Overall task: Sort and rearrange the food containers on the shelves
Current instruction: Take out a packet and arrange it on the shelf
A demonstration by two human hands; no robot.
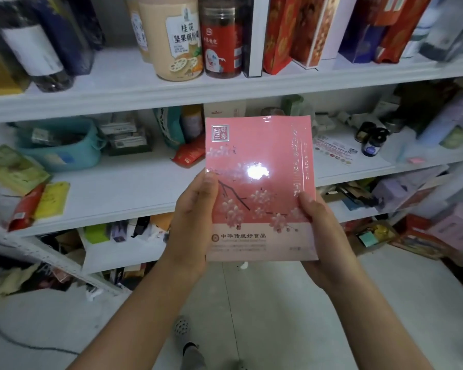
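Note:
A flat pink food box [259,161] with blossom print and a pale lower band is held upright in front of the white shelves [134,81]. My left hand [195,217] grips its lower left edge, thumb on the front. My right hand [318,225] grips its lower right edge, thumb also on the front. On the upper shelf stand a beige jar [171,38] and a red-labelled jar [221,38]. The middle shelf [123,193] lies behind the box.
Dark bottles [38,46] stand upper left, red and blue cartons [305,28] upper right. A teal basket [62,145], green and yellow packets [14,169], small dark bottles [372,140] and a red pouch [190,154] sit on the middle shelf. Cluttered boxes [422,236] fill the lower shelves and floor.

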